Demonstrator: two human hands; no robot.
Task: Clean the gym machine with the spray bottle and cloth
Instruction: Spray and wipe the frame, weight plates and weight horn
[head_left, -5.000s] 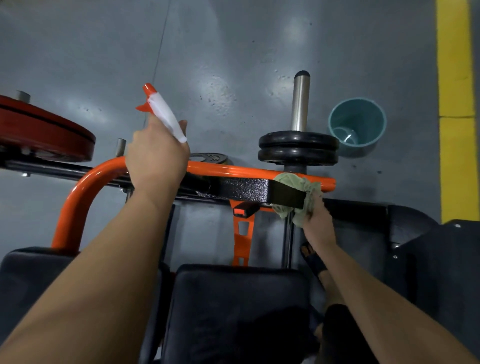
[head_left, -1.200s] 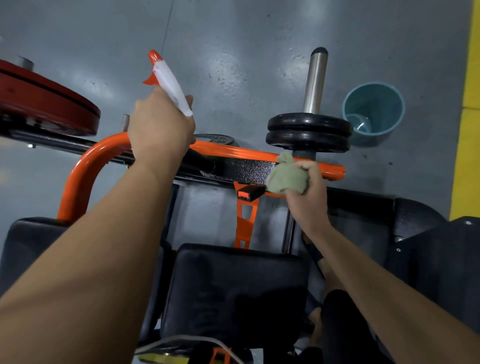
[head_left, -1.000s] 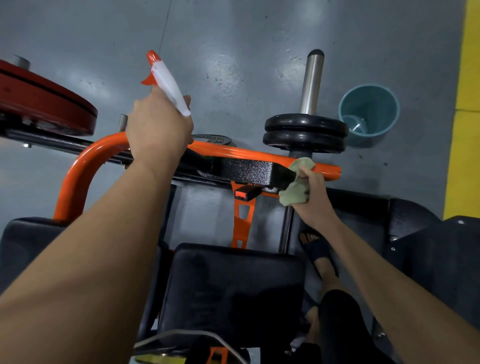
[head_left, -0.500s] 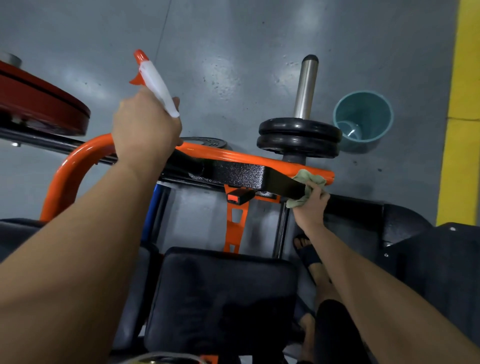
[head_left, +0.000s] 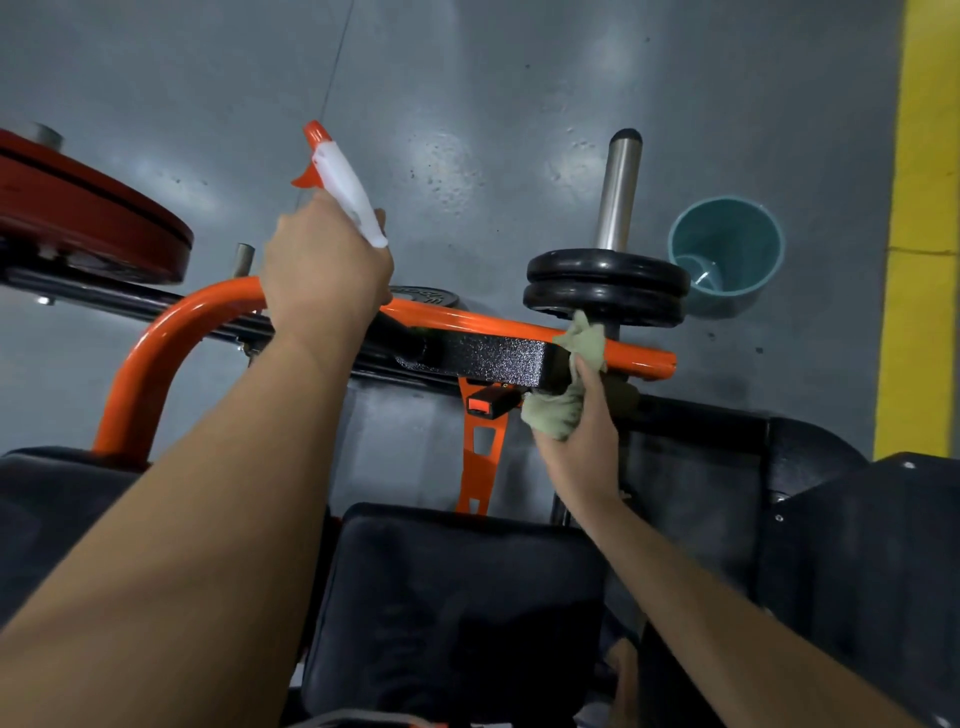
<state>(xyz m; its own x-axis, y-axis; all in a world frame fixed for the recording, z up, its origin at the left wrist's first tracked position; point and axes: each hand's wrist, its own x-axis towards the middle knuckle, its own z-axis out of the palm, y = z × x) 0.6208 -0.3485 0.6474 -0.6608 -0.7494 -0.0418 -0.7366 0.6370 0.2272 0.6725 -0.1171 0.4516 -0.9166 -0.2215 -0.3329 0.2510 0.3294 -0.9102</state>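
Observation:
My left hand grips a spray bottle with a white head and orange nozzle, held above the orange tube of the gym machine. My right hand grips a pale green cloth wrapped around the right end of the black bracket, where it meets the orange bar. Part of the cloth sticks up over the bar. The bottle's body is hidden by my left hand.
Two black weight plates sit on a steel post just behind the cloth. A teal bucket stands on the grey floor to the right. A red plate is at far left. Black pads lie below.
My right hand has shifted the cloth lower and leftward around the bracket's end, part now bunched under the bracket. My left hand stays on the spray bottle above the orange tube.

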